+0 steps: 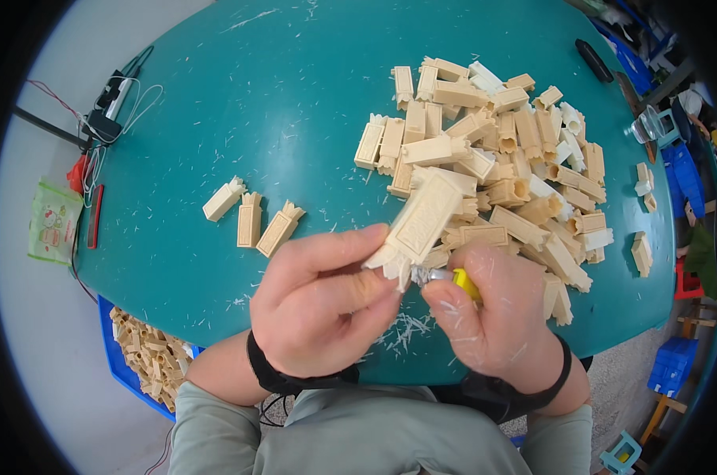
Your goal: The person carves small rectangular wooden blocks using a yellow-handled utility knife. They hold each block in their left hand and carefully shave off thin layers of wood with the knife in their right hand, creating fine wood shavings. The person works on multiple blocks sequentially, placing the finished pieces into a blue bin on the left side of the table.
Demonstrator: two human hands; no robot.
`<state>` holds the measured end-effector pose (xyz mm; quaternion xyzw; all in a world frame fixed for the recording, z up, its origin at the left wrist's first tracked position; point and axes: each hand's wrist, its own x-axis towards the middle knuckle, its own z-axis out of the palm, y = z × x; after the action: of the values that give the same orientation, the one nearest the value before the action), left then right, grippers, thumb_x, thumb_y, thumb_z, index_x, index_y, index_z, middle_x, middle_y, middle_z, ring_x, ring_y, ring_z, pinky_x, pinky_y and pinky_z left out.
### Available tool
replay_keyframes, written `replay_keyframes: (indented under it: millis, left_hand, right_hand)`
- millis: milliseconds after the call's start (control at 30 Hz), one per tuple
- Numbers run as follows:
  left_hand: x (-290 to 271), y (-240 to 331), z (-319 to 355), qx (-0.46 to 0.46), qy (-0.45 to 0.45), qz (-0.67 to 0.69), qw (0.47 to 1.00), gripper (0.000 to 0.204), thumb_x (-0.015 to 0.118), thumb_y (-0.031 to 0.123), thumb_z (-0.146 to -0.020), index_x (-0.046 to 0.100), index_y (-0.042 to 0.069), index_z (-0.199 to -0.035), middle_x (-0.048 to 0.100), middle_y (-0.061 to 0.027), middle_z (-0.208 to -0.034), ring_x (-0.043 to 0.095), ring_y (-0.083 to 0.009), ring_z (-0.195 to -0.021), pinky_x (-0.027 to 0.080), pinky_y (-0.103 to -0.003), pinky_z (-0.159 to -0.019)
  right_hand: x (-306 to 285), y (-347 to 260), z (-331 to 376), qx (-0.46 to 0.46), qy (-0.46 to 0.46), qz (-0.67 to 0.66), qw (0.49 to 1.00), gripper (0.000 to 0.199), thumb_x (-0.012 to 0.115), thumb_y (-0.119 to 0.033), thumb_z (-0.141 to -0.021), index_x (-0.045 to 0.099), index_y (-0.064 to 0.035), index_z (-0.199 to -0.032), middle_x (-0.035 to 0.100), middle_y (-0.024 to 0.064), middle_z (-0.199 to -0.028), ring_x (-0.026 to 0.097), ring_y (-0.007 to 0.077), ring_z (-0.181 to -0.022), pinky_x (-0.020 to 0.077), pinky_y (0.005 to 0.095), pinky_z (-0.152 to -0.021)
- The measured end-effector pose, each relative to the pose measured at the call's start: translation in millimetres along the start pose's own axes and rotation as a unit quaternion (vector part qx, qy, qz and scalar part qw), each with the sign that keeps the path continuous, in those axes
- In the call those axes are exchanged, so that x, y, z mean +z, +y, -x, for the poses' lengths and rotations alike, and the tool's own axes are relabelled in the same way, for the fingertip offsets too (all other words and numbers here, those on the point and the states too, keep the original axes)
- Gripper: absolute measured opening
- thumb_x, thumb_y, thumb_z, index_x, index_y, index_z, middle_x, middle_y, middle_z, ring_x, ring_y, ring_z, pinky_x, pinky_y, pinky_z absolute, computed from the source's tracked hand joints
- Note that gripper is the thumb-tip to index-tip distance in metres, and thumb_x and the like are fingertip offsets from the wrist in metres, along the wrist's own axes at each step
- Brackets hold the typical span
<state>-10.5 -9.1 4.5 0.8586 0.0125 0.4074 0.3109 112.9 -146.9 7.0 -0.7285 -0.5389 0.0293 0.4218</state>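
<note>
The box point(423, 218) is held above the table point(176, 158), toward the middle of its near edge; it is a long, cream-coloured, four-sided piece with a raised frame on its face and a flared, jagged end tilted down toward the person. The left hand point(327, 301) is clamped on that jagged end, thumb and fingers pinched on it, while the right hand point(497, 309) is closed around a tool with a yellow handle point(467, 285), its metal shaft at the jagged end; whether the tip touches is too blurred to tell. Pale shavings point(406, 332) lie below the hands by the near edge. A heap of similar boxes point(524, 131), beige and some white, spreads over the right half of the table; the held box and right hand cover part of it. Three boxes point(249, 220) lie apart, left of the hands. A power strip point(114, 99) lies at the left edge, a black object point(594, 61) near the far right corner, and a blue crate point(107, 348) full of pieces stands beyond the near left corner.
</note>
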Motion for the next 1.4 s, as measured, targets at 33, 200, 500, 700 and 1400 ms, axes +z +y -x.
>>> replay_keyframes:
  millis: [33,200,500,700,1400]
  left_hand:
    - [1,-1,1,-0.001,0.007,0.011,1.0,0.025,0.073,-0.006,-0.062,0.061,0.002,-0.082,0.059,-0.0186,-0.102,0.062,-0.0213,-0.079,0.052,-0.025,-0.061]
    - [3,-4,-1,-0.014,0.014,0.091,0.996,0.023,0.069,-0.005,-0.067,0.056,0.001,-0.086,0.058,-0.0187,-0.104,0.062,-0.021,-0.084,0.052,-0.029,-0.067]
    - [-10,-43,-18,-0.381,-0.158,0.08,0.907,0.013,0.055,0.011,-0.083,0.05,0.004,-0.092,0.057,-0.0087,-0.086,0.058,-0.0152,-0.071,0.047,-0.029,-0.063]
    - [-15,-55,-10,-0.078,-0.17,-0.338,0.922,0.014,0.066,0.004,-0.068,0.057,0.005,-0.079,0.056,-0.0096,-0.082,0.054,-0.0271,-0.077,0.044,-0.034,-0.068]
    - [-5,-15,-9,-0.237,-0.171,0.413,0.862,0.041,0.055,-0.004,-0.079,0.048,0.0,-0.12,0.05,-0.0056,-0.096,0.052,-0.0139,-0.093,0.046,-0.028,-0.083]
  right_hand:
    - [0,1,0,0.006,-0.002,0.011,1.0,0.033,0.067,-0.03,-0.078,0.047,-0.006,-0.07,0.046,0.0073,-0.056,0.047,0.0231,-0.043,0.0353,0.0317,-0.039]
    - [-2,-2,-2,0.005,-0.004,-0.029,1.0,0.031,0.067,-0.03,-0.078,0.049,-0.0057,-0.071,0.047,0.008,-0.057,0.049,0.0243,-0.045,0.0366,0.032,-0.04]
    - [-16,0,-4,0.093,0.009,-0.088,0.992,0.026,0.065,-0.025,-0.081,0.053,-0.003,-0.074,0.051,0.0098,-0.059,0.05,0.0245,-0.048,0.0399,0.0318,-0.046]
    - [-23,1,-7,0.124,0.048,-0.123,0.983,0.022,0.061,-0.02,-0.083,0.053,-0.002,-0.073,0.05,0.0092,-0.058,0.047,0.0198,-0.05,0.0388,0.0279,-0.048]
    - [-15,2,-5,0.091,-0.024,-0.154,0.984,0.032,0.066,-0.033,-0.079,0.055,-0.0039,-0.077,0.051,0.0077,-0.06,0.051,0.0202,-0.051,0.0402,0.029,-0.048]
